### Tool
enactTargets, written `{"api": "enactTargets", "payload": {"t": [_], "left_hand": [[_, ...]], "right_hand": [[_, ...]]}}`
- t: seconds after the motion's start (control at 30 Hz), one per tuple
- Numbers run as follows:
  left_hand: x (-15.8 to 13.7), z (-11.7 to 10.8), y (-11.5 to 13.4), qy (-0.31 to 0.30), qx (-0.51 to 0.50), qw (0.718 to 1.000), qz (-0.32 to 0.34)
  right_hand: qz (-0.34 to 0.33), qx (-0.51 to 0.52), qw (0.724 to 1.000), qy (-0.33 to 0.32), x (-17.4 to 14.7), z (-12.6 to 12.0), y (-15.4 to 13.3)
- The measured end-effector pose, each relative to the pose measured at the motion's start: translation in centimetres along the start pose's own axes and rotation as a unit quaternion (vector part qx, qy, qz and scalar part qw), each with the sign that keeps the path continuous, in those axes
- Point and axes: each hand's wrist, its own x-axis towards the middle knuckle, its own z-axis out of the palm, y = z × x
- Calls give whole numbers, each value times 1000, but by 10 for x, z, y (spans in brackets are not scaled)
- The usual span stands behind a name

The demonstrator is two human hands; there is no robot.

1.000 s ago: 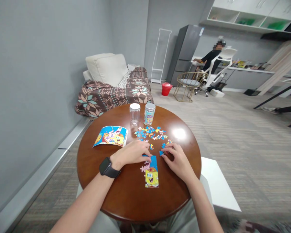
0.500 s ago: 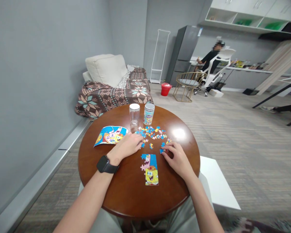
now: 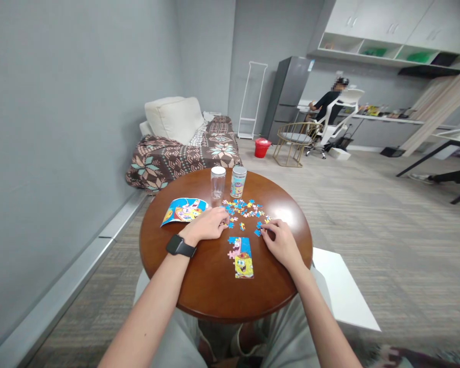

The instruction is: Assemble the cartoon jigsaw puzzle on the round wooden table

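Note:
My left hand (image 3: 213,223) rests on the table left of the loose pieces, its fingers curled together; what they hold, if anything, is hidden. My right hand (image 3: 282,240) is at the right edge of the loose puzzle pieces (image 3: 238,207), thumb and fingers pinched on a small puzzle piece, mostly covered. Beside those fingertips lies a blue piece (image 3: 257,232). Between the hands and nearer me is a joined puzzle section (image 3: 244,260) with a yellow cartoon face, a pink figure and blue background. A single yellow-and-red piece (image 3: 242,226) lies just above it.
The round brown table (image 3: 210,296) also bears a curled picture sheet (image 3: 184,210), a clear jar with white lid (image 3: 217,184) and a printed canister (image 3: 238,183). Beyond are a covered couch (image 3: 184,158), a red bin (image 3: 261,148) and a person (image 3: 327,105) by a counter.
The view has tilted up slightly, shifting the table within the picture. My right hand has shifted slightly at the pieces, its thumb now closer to its fingers. My left hand stays beside the pile.

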Motion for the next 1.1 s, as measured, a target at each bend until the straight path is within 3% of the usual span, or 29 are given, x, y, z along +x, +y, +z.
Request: {"api": "enactTargets", "payload": {"t": [0.27,0.5,0.87,1.1], "left_hand": [[2,1,3,-2,-85,996,12],[6,3,6,-1,-73,997,-10],[9,8,4,-7,-107,994,31],[9,9,4,-1,-97,995,28]], "right_hand": [[-17,15,1000,-7,-1,-2,-5],[-6,46,999,-19,1,-6,-7],[41,121,991,-28,2,-13,-13],[6,116,992,-50,2,-14,-15]]}}
